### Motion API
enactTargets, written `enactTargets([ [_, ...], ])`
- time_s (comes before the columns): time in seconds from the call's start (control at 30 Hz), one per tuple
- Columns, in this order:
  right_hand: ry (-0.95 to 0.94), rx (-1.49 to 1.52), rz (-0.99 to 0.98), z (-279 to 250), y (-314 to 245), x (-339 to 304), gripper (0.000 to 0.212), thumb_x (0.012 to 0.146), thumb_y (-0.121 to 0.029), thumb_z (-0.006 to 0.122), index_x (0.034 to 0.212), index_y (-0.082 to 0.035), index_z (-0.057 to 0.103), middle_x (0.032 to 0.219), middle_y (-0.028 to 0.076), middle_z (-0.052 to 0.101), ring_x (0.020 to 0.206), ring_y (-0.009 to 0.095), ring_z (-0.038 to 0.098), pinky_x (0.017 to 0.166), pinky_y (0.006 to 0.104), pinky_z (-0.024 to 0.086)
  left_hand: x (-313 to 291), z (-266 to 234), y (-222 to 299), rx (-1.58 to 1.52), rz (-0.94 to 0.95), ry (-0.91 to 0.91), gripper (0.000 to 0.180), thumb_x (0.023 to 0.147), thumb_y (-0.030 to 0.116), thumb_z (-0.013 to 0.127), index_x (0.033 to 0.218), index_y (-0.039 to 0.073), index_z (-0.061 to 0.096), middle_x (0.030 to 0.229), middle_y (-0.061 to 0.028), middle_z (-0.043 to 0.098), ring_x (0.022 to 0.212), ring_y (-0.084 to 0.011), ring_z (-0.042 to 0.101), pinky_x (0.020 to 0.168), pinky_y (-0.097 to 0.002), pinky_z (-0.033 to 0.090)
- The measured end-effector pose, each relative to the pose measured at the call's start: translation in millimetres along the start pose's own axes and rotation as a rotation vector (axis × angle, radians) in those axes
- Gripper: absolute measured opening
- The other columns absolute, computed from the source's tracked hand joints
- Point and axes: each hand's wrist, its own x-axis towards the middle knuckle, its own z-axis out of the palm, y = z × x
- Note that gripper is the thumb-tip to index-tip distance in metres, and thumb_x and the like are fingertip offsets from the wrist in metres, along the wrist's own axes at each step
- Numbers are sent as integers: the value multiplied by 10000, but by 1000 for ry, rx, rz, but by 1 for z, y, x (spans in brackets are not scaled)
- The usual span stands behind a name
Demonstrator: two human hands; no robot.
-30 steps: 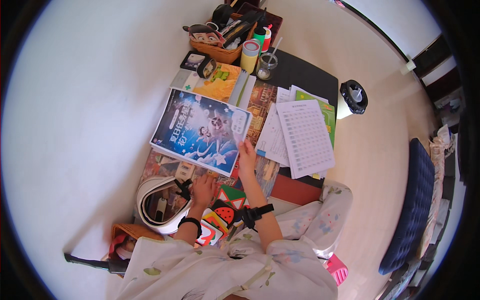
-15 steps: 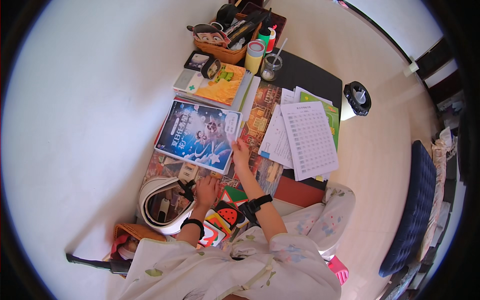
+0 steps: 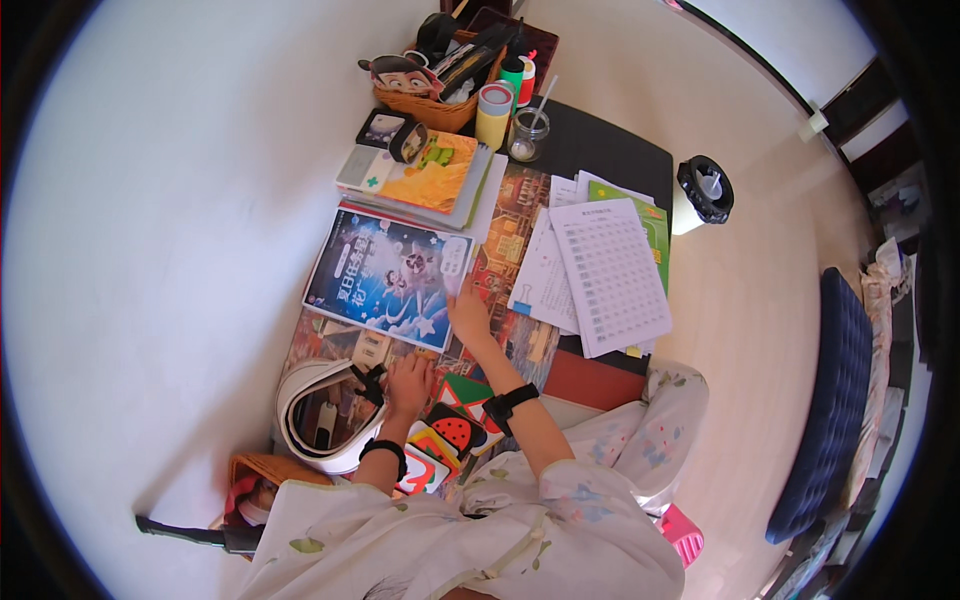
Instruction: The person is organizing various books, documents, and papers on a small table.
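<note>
A blue illustrated booklet (image 3: pixel 385 275) lies on the patterned table mat, to the left of the middle. My right hand (image 3: pixel 469 317) rests at its lower right edge, fingers stretched and touching the cover there. Below the booklet, my left hand (image 3: pixel 408 384) lies on the mat with its fingers extended, holding nothing that I can see. Just left of that hand stands a white, loop-shaped case (image 3: pixel 300 395) with a black clip (image 3: pixel 371 382). Several colourful picture cards (image 3: pixel 455 430) are spread between my forearms, one showing a watermelon slice.
Stacked books (image 3: pixel 430 175) lie beyond the booklet, near a wicker basket (image 3: pixel 425 106), a yellow canister (image 3: pixel 493 118) and a glass jar with a straw (image 3: pixel 527 135). Printed sheets (image 3: pixel 610 275) cover the table's right side. A lined bin (image 3: pixel 705 190) stands beyond its right edge.
My right hand has shifted slightly left and down, further onto the booklet's edge. The booklet now lies flatter, with its pages more in line. My left hand stays in place.
</note>
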Motion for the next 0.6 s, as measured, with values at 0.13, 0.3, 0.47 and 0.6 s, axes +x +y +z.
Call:
enactTargets([
  [0.13, -42, -24, -12, -1, 2, 0, 613, 777, -182, 500, 1246, 89, 212, 1051, 305, 459, 817, 409, 540, 697, 426, 459, -1, -1, 0, -6, -20, -17, 117, 791, 172, 491, 745, 64, 494, 754, -95, 456, 746, -276, 447, 674, -383, 328],
  [0.3, -20, -38, -73, -3, 15, 2, 661, 746, -170, 539, 1257, 76, 199, 882, 276, 542, 773, 387, 557, 663, 429, 457, 0, -1, 2, -10, -13, -20, 102, 789, 157, 498, 746, 64, 493, 747, -97, 458, 742, -277, 450, 673, -382, 327],
  [0.47, -30, 25, 13, -17, 16, -6, 608, 743, -167, 560, 1250, 5, 272, 722, 215, 579, 708, 376, 567, 623, 426, 456, 1, -4, 1, -2, -18, -32, 89, 794, 147, 497, 755, 68, 489, 737, -95, 455, 729, -277, 450, 673, -375, 327],
  [0.6, 29, 104, 30, -39, 43, -6, 430, 763, -172, 552, 1146, -16, 435, 744, 166, 599, 668, 316, 593, 600, 382, 472, 1, -3, 3, 41, 18, -8, 102, 782, 172, 514, 735, 83, 494, 736, -73, 463, 726, -254, 467, 662, -374, 344],
])
